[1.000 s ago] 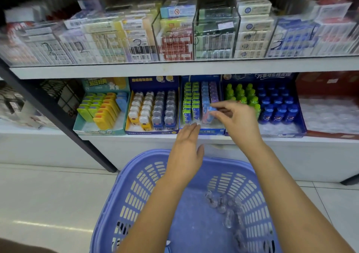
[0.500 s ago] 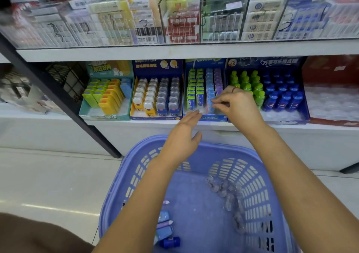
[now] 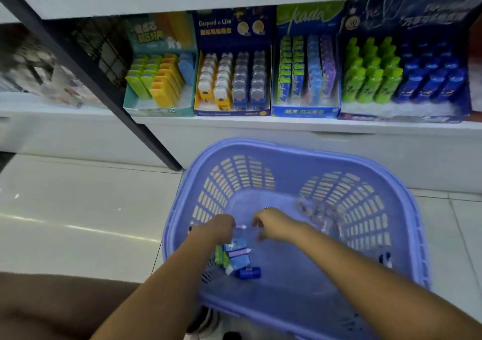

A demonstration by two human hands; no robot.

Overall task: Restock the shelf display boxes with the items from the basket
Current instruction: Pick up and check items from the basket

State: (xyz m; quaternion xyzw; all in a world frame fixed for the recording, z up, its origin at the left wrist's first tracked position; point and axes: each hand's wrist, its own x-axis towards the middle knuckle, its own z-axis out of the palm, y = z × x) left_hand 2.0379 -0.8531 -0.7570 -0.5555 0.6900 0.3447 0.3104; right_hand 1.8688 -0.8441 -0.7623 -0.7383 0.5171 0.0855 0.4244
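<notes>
A purple slotted basket (image 3: 287, 149) stands on the floor below the shelf. At its bottom lies a small heap of blue, green and purple packs (image 3: 236, 256), with a dark blue bottle (image 3: 247, 272) beside them. Both my hands are down inside it. My left hand (image 3: 219, 228) is curled on a blue pack (image 3: 238, 235) whose white tip pokes out. My right hand (image 3: 272, 224) is close beside that pack with bent fingers; blur hides whether it holds anything. On the shelf, the blue display box (image 3: 305, 111) holds rows of matching green, blue and purple packs.
Other display boxes line the shelf: a teal one (image 3: 159, 110) with yellow and green items, a navy one (image 3: 232, 111) with bear-shaped items, and a dark one (image 3: 401, 118) with green and blue bottles. Clear blister pieces (image 3: 318, 214) lie in the basket. A black post (image 3: 104, 83) slants left.
Both hands have dropped from the blue display box on the shelf into the basket. The view has tilted down. My left hand now grips a blue pack.
</notes>
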